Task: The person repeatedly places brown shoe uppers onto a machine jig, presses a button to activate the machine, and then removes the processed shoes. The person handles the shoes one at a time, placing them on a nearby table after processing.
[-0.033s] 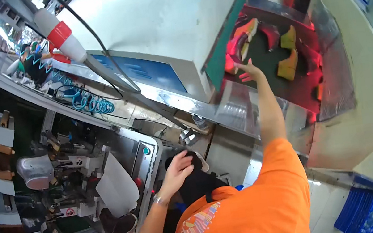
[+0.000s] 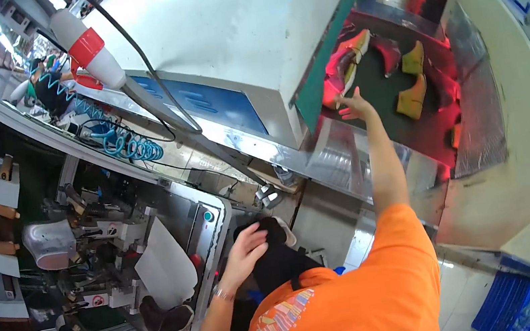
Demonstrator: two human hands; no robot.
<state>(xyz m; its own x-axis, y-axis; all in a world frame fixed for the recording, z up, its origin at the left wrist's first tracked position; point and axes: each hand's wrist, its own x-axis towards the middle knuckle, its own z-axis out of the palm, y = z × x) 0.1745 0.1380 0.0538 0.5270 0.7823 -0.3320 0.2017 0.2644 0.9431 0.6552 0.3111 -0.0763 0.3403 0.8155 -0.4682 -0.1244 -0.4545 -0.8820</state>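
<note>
Currently R hand (image 2: 355,107) reaches into upper right of frame, arm near straight, fingers spread wide by lower end of red-lit shoe (image 2: 333,85); can't tell if touching. L hand (image 2: 244,255), lower centre, fingers loosely bent, slightly apart. Curved yellow shoes (image 2: 412,99) sit on dark-green belt (image 2: 378,92), w/ smooth white housing (image 2: 214,44) upper centre, pale tiled floor (image 2: 456,294) lower right.

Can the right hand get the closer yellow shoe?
Probably yes: the right hand looks open, and only bare dark surface shows between it and the closer yellow shoe.
</note>
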